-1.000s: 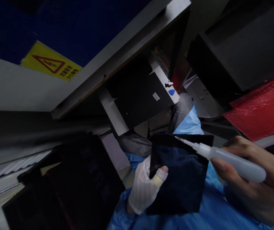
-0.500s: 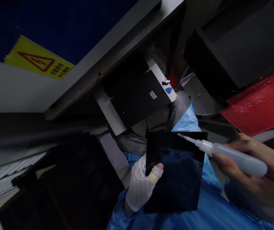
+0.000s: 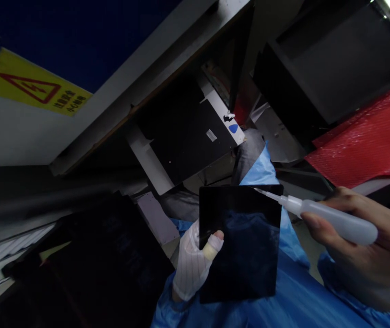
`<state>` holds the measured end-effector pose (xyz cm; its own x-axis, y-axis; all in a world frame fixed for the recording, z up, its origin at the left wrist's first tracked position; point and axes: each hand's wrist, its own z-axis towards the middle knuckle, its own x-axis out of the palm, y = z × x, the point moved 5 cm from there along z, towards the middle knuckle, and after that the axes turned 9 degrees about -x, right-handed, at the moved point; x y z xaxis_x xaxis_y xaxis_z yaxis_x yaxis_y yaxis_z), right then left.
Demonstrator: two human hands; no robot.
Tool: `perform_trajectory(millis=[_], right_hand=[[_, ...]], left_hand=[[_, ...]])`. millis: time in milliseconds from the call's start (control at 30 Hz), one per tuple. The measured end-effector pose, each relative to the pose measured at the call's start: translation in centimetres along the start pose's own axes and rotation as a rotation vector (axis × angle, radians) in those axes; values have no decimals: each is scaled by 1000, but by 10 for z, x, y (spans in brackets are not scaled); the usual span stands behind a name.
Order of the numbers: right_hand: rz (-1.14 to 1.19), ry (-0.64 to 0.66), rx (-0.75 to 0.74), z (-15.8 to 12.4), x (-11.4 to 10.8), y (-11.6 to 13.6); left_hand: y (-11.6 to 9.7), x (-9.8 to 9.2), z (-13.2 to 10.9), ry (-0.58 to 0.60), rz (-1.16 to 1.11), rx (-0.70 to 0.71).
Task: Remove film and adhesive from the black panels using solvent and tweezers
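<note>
My left hand point(image 3: 195, 262), in a white striped glove with the thumb tip bare and wrapped in tape, grips the left edge of a glossy black rectangular panel point(image 3: 244, 255). The thumb lies on the panel's face; the other fingers are hidden behind it. My right hand point(image 3: 358, 237), without a glove, is closed around a translucent white squeeze bottle point(image 3: 341, 221) with a thin needle-like nozzle. The bottle lies nearly level, its tip pointing left at the panel's top edge. Whether the tip touches the panel, I cannot tell.
A black-topped white box point(image 3: 191, 141) with a small label stands beyond the panel. Red bubble wrap point(image 3: 368, 132) lies at right beside a dark grey box point(image 3: 345, 59). A machine with a yellow electrical warning sign point(image 3: 34, 84) fills the upper left. Dark stacked objects point(image 3: 113, 264) are at lower left.
The whole view has shifted, so most things sit further left. Against the panel, the nozzle tip has moved slightly right along the top edge. Both grips are unchanged.
</note>
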<state>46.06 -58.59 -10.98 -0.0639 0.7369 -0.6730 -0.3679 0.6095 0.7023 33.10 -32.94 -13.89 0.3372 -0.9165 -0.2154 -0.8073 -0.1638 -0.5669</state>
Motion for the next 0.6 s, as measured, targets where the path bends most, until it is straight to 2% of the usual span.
perform_trajectory(millis=[100,233,367,533,600], right_hand=[[92,-39,-42,3,-4,2],[84,-60,3,6,-6,1],[59,-86,-58,8,-9,3],[80,-47,13,8,-10,-1],[65,-49,-14,8,-12,0]], left_hand=[[-1,-2,0,-34,29,0],[-3,-4,0,-50,85,-3],[4,-8,2,-61,79,13],[11,-13,4,-102,65,23],[12,-15,4,-114,68,16]])
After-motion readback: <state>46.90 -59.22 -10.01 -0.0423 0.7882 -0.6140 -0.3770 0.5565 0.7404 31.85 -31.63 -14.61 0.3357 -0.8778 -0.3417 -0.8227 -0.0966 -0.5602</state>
